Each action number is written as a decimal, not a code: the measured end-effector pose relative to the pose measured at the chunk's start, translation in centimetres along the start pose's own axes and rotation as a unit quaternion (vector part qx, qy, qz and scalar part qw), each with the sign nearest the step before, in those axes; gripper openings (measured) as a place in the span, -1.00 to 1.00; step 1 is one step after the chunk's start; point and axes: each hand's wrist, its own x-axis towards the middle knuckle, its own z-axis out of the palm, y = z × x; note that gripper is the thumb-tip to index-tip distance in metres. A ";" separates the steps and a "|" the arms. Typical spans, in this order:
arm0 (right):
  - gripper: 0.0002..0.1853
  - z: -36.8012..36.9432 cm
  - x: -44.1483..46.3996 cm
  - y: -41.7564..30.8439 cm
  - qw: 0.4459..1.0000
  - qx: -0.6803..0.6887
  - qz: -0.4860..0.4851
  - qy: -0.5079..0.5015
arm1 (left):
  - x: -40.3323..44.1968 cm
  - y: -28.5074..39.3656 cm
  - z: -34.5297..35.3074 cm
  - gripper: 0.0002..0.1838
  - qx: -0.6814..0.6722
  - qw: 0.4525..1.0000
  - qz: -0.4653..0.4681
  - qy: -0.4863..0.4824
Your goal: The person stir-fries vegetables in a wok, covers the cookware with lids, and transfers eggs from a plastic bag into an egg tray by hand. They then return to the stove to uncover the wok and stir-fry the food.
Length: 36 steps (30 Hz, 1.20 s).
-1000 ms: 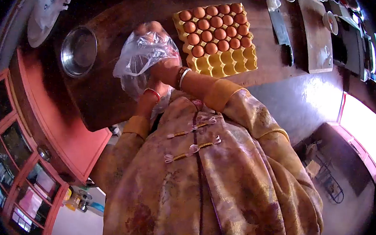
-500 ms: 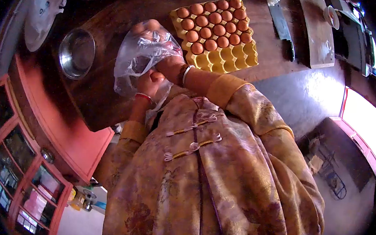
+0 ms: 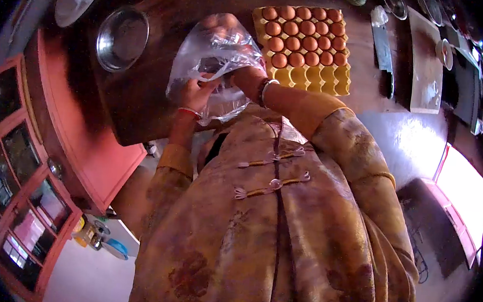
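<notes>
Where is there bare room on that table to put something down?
The table has a wide bare patch between the steel bowl and plastic bag, reaching the near edge. A narrower strip separates the egg tray from the cleaver. Crowded: bag close to tray, cleaver close to cutting board.

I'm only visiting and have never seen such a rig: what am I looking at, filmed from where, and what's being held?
There is no machine here, only a person working bare-handed. One camera, worn on the head, looks forward and down, so the patterned jacket fills the lower part. On the brown table are a tray of brown eggs, its nearest cups bare; a metal bowl to the left; a large knife and a board to the right. The left hand has the edge of a clear plastic bag in its grip; more eggs show through it. The right hand reaches into the bag; what it holds is hidden.
</notes>
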 end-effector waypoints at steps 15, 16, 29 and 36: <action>-0.71 -4.4 -4.5 0.9 0.914 0.360 -0.055 0.178 | -3.7 3.0 -1.0 -0.60 -0.394 0.919 -0.013 -0.019; -0.65 -4.6 -5.9 0.8 0.836 0.510 -0.021 0.200 | -4.5 4.3 -1.3 -0.60 -0.393 0.919 -0.014 -0.018; -0.52 -3.1 -17.7 2.9 0.358 0.927 0.080 0.078 | -8.1 14.5 4.4 -0.52 -0.333 0.915 0.072 -0.218; -0.58 0.7 -21.0 4.8 0.295 0.939 0.101 0.146 | -6.0 14.2 9.6 -0.54 -0.059 0.974 0.191 -0.109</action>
